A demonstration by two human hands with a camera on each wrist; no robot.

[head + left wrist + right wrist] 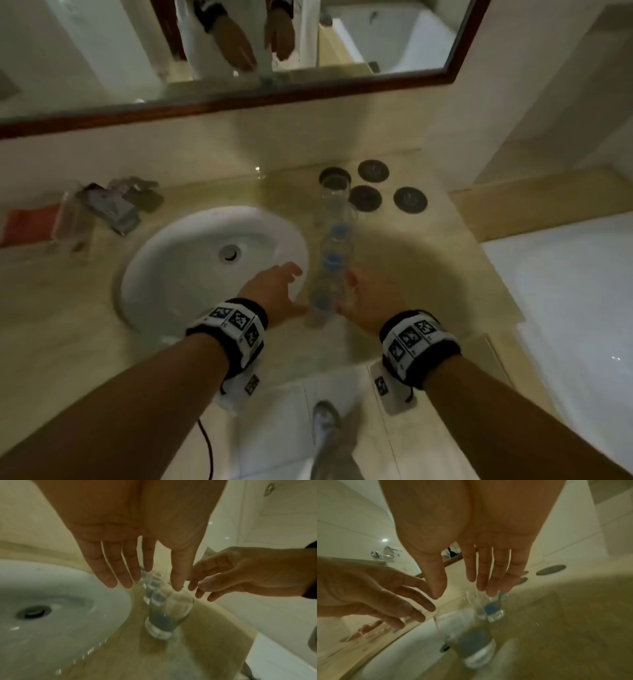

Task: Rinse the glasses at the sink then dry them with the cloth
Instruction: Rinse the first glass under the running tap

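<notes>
a: fig. 1, head view. where are the glasses?

b: clear glasses (pixel 330 260) stand in a row on the beige counter (pixel 411 274), just at 3 o'clock of the white sink (pixel 164 267). the row runs from the near edge toward 12 o'clock. the nearest glass (pixel 322 301) is upright on its base, between the two hands. the picture is blurred, so the count of glasses cannot be told.

a: and the hands?

b: the left hand (pixel 274 291) is over the sink's rim at 9 o'clock of the nearest glass; its fingers are straight and loose, grasping nothing. the right hand (pixel 368 298) is at 3 o'clock of the same glass, fingers relaxed and spread, also grasping nothing. whether either hand touches the glass cannot be told here.

a: do the wrist views add anything?

b: left wrist view: left hand (pixel 130 545) with straight fingers above the glass (pixel 166 616), apart from it; the right hand (pixel 240 573) comes in at 3 o'clock, fingers slightly bent, empty. right wrist view: right hand (pixel 471 547) released above the glass (pixel 469 639).

a: other items?

b: four dark round discs (pixel 373 186) lie on the counter at 1 o'clock of the glasses. a mirror (pixel 239 51) hangs at 12 o'clock. blurred items (pixel 113 205) sit at 10 o'clock of the sink.
</notes>
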